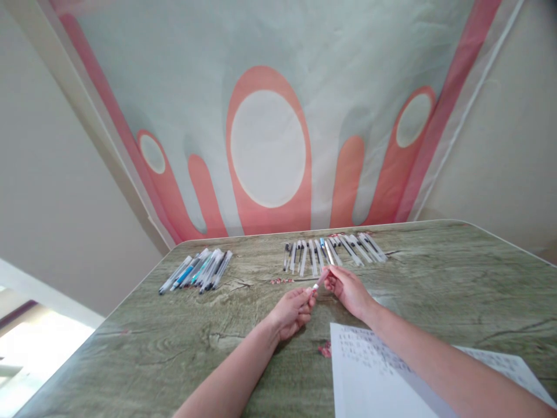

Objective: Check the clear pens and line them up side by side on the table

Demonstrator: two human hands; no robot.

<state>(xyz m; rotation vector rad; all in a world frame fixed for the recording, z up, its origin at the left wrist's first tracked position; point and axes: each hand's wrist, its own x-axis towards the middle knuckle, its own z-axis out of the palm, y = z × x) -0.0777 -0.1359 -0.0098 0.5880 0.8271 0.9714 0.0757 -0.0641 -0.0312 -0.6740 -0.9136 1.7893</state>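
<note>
Above the middle of the table, my left hand [296,310] and my right hand [347,288] meet at a slim, pale pen [321,280]. The fingers of my left hand pinch its lower, white end. My right hand is closed on the upper end with thumb and fingertips. Just beyond the hands lies a row of pen parts [314,261], clear barrels and dark caps among them, spread side by side. Farther left, a pile of pens [200,270] with clear, blue and teal bodies rests on the table.
Under my right forearm lie white paper sheets [365,383] with rows of handwriting. The wood-grain table [152,354] has small red printed patches. A wall hanging with red and white shapes [267,151] rises behind the table's far edge.
</note>
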